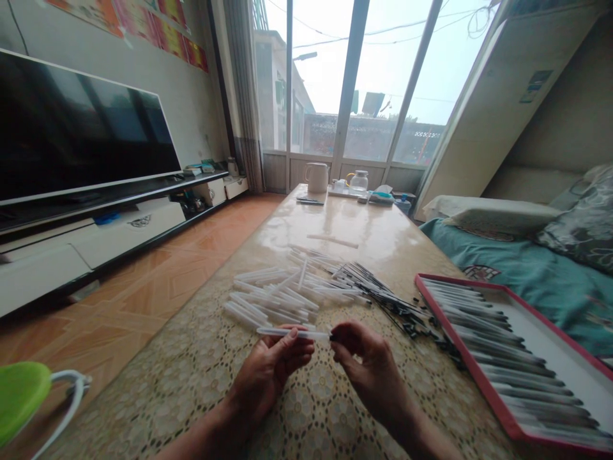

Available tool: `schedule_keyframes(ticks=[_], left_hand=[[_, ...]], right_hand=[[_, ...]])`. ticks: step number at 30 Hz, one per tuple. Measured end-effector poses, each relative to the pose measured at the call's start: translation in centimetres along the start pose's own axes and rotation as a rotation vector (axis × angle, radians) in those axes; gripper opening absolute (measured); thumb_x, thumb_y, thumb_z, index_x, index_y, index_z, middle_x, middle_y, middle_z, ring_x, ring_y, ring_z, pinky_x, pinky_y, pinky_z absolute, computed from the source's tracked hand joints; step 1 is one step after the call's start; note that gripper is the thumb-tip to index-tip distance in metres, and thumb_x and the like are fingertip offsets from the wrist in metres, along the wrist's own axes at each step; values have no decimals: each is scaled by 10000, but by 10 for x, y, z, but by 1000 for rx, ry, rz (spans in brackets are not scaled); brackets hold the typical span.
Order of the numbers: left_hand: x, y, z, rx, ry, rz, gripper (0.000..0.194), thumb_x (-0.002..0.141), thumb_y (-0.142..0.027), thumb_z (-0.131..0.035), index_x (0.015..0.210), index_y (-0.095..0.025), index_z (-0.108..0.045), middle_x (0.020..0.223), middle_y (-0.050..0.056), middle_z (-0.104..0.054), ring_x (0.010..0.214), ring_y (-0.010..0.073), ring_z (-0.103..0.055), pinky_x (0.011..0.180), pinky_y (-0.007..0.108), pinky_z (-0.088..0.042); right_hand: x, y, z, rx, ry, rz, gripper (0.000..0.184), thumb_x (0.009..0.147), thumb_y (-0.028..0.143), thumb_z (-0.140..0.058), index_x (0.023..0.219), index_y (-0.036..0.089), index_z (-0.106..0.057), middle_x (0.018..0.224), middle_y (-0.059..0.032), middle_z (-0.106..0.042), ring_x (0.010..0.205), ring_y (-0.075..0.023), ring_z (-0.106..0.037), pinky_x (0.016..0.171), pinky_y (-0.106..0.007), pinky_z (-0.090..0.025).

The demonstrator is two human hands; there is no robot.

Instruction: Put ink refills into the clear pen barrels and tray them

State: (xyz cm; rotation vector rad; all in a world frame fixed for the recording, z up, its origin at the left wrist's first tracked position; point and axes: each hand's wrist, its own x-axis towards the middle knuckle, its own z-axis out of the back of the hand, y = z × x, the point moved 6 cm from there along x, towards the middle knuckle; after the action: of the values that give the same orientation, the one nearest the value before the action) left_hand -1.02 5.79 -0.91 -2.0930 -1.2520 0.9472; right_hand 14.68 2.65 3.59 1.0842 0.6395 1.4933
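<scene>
Between my hands lies a translucent white pen barrel (313,334), held level above the table. My left hand (275,358) pinches it along its length with the thumb on top. At its right end my right hand (366,361) grips a small black plug (332,337) that touches the barrel's opening. Just beyond my hands is a loose pile of white pen barrels (272,297). To its right are thin dark refills (373,284) and scattered small black plugs (433,332).
A red-rimmed box (483,399) at the right holds rows of pens with black ends. At the table's far end stand a pitcher (317,177), a glass jar (359,181) and a tissue pack (382,195). A green stool (23,396) is at lower left, a sofa (460,246) at right.
</scene>
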Motion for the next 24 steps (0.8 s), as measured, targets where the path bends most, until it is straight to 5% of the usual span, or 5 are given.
schedule_keyframes(ticks=[8,16,21,24], left_hand=[[1,0,0,33,35,-9,150,733,-204,-722,844,-107,-694,747,84,-745,700,167,-692,690,262,-551],[2,1,-5,105,131,-35,165,748,-235,-707,861,-115,-706,718,91,-745,666,168,-685,669,273,-540],[1,0,-4,114,102,-40,179,749,-248,-705,864,-111,-708,722,93,-743,682,170,-682,682,275,-535],[1,-2,-5,127,100,-47,174,740,-246,-714,854,-116,-708,721,91,-742,666,169,-679,679,282,-535]], right_hand=[[-2,-10,-8,185,57,-111,174,846,336,-556,818,165,-575,674,-13,-614,568,-127,-590,525,-215,-471],[-5,-18,-12,53,107,-108,458,927,487,-332,645,170,-504,528,18,-495,413,-83,-469,424,-192,-363],[-7,-8,-9,-5,142,-57,307,908,446,-421,838,170,-538,628,0,-583,497,-101,-524,480,-193,-382],[-8,-8,-10,-4,161,-40,320,918,440,-396,775,181,-517,626,1,-579,482,-97,-518,469,-189,-375]])
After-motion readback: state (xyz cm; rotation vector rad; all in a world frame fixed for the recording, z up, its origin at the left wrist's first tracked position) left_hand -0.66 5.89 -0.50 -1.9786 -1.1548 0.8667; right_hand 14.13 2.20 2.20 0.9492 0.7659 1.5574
